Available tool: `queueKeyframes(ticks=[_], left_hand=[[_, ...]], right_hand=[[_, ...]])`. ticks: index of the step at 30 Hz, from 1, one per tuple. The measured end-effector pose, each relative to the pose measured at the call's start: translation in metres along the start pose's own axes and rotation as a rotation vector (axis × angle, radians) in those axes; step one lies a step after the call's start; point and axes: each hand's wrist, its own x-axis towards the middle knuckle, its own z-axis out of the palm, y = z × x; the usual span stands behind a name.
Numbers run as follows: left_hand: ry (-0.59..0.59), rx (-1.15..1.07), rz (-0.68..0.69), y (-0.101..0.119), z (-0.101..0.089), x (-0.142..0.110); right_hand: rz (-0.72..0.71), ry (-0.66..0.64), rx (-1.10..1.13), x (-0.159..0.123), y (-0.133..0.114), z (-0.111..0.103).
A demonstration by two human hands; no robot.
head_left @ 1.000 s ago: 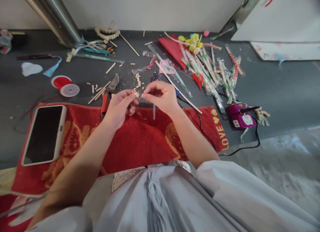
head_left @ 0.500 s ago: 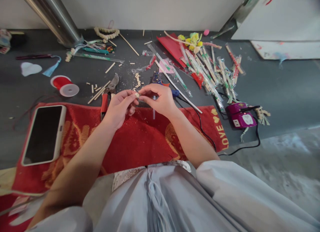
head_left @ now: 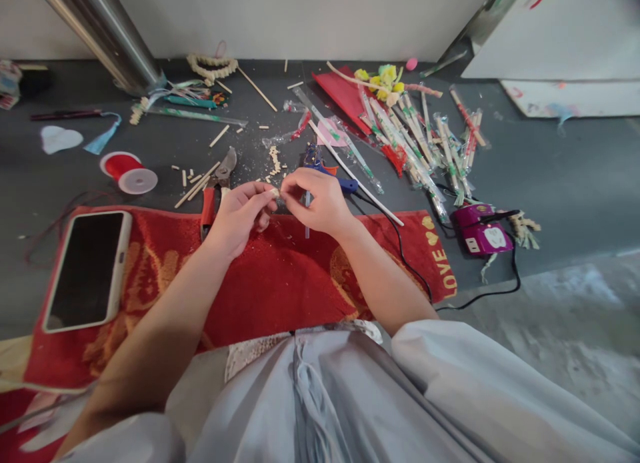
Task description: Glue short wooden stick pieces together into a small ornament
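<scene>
Between the thumb and forefinger of my left hand (head_left: 243,213) is a small pale wooden piece (head_left: 275,192). My right hand (head_left: 317,200) is pinched closed right beside it; what its fingertips hold, if anything, is too small to make out. Both hands are above the near edge of a red towel (head_left: 280,276). Red-handled pruning shears (head_left: 209,210) lie just left of my left hand. Behind my right hand is a blue glue gun (head_left: 347,184), partly hidden by it. A short chain of cut wooden bits (head_left: 275,159) lies beyond my fingers.
A phone (head_left: 87,270) lies on the towel at left, a red thread spool (head_left: 129,172) above it. Wrapped chopsticks (head_left: 410,140) pile up at right, near a purple power socket (head_left: 477,230) with a black cord. A metal post (head_left: 110,36) stands at the back left.
My right fingertips have drawn slightly away to the right from the small wooden piece and closed together. My left hand stays nearly in place, still holding the piece.
</scene>
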Motion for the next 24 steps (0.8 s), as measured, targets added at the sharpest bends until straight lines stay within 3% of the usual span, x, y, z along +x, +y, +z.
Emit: queueKeyframes(ticks=[6,14,24], left_hand=[[0.009,-0.012,0.001,0.0017,0.0009,-0.0014],[0.107,-0.155,0.015,0.0077,-0.0012,-0.0004],[0.144,-0.190,-0.020,0.0085,-0.0027,0.0022]], right_hand=[[0.053,-0.019,-0.009,0.0002,-0.0003,-0.0010],[0.290,-0.022,0.033,0.0002,0.0045,-0.0034],[0.277,-0.034,-0.043,0.0014,0.0069,-0.0046]])
